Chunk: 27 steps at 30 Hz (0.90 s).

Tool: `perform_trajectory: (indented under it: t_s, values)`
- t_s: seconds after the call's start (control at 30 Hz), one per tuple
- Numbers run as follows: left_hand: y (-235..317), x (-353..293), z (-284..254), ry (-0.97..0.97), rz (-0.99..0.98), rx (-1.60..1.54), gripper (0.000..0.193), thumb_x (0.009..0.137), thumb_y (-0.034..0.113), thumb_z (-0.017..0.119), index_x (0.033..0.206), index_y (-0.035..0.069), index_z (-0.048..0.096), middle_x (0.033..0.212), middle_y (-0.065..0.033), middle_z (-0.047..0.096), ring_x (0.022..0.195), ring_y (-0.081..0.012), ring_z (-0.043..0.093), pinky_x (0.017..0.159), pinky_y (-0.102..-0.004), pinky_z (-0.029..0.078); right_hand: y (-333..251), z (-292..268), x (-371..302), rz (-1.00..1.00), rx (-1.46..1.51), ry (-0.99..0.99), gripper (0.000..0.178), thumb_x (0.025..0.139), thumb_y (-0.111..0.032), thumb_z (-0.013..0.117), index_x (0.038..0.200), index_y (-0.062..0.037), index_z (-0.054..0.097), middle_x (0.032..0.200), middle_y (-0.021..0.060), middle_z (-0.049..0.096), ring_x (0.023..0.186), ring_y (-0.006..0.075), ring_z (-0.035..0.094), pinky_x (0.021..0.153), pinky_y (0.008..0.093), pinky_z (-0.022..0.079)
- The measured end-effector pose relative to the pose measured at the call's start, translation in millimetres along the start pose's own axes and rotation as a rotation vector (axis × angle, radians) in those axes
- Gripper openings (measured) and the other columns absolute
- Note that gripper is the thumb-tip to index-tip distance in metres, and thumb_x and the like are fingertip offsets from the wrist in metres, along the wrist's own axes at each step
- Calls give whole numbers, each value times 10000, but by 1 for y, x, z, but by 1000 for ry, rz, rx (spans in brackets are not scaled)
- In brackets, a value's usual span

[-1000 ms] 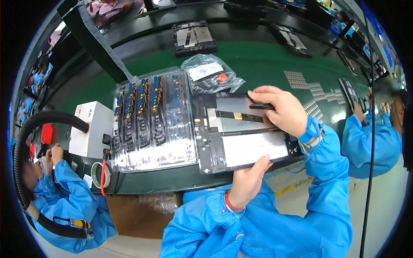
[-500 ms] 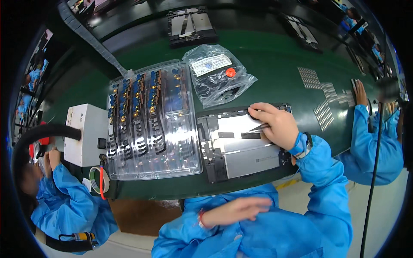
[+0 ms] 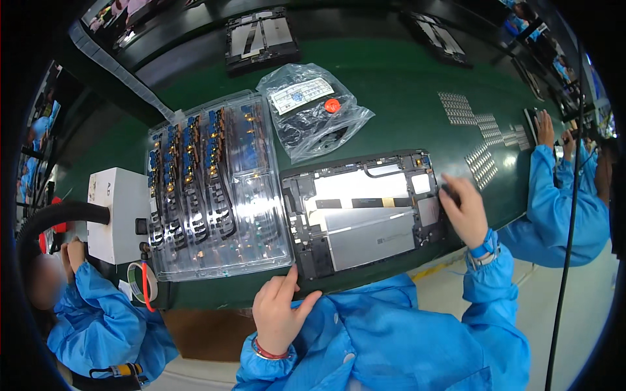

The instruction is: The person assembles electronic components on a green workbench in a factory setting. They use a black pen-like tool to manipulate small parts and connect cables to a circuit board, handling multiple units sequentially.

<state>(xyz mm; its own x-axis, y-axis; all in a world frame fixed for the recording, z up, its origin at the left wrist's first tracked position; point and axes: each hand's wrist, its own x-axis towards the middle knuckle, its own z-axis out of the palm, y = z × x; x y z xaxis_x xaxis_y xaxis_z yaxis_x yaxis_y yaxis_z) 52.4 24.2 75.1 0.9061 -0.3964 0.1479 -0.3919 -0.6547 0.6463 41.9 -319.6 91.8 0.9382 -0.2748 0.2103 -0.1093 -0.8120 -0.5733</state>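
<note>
An opened tablet (image 3: 375, 241) with silver battery panels and dark circuit parts lies on the green bench in front of me. By its near left corner is my left hand (image 3: 277, 309), the index finger pointing up at the corner and the thumb held apart. My right hand (image 3: 466, 212) is beside the tablet's right edge, its thumb and fingers apart around a gap. No tool shows in either hand. A dark flat strip with a pale yellow end (image 3: 388, 202) runs across the middle of the battery.
Left of the tablet, a clear plastic tray (image 3: 222, 267) holds rows of flex cables. Behind lies a clear bag (image 3: 313, 130) with a red dot. Further left stand a white box (image 3: 117, 221) and tape roll (image 3: 142, 281). Small metal-part sheets (image 3: 482, 166) lie right, near a co-worker's hand (image 3: 544, 127).
My right hand has moved off the tablet to its right edge, and the dark pointed tweezers no longer show. My left hand has come up to the near left corner.
</note>
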Motion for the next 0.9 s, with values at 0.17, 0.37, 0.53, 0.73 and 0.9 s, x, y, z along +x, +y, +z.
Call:
perform_trajectory:
  t_s: [0.17,0.37,0.53,0.73,0.9]
  values:
    - [0,2,12,40,71,-27,297,631,167,763,860,23,640,613,-32,524,547,-192,521,504,-315,407,13,6,-44,226,306,-46,377,835,-89,534,1196,11,489,953,88,506,894,173,503,790,270,397]
    - [12,-4,12,116,169,-192,263,617,171,772,825,48,668,603,-36,562,523,-183,533,484,-297,409,2,-18,-59,520,1156,78,516,815,-77,503,1295,56,367,1235,162,500,1101,225,520,947,327,402]
    - [12,10,22,156,402,-329,308,621,25,666,929,44,652,701,-38,613,546,-180,562,491,-293,423,22,-46,-4,503,1350,56,304,859,-195,513,1117,-35,539,902,46,634,569,49,553,479,178,430]
    - [-13,16,26,173,649,-64,250,682,43,628,931,42,652,753,-17,617,532,-110,530,449,-241,385,11,-24,181,322,1185,328,271,826,-192,597,1071,-80,566,743,-45,580,429,32,353,384,190,217]
    - [-19,13,19,38,829,8,171,688,129,640,841,54,637,744,-32,621,569,-119,561,452,-236,388,26,26,279,423,1110,466,372,740,-205,694,1061,-70,565,810,-29,534,419,78,293,408,249,219]
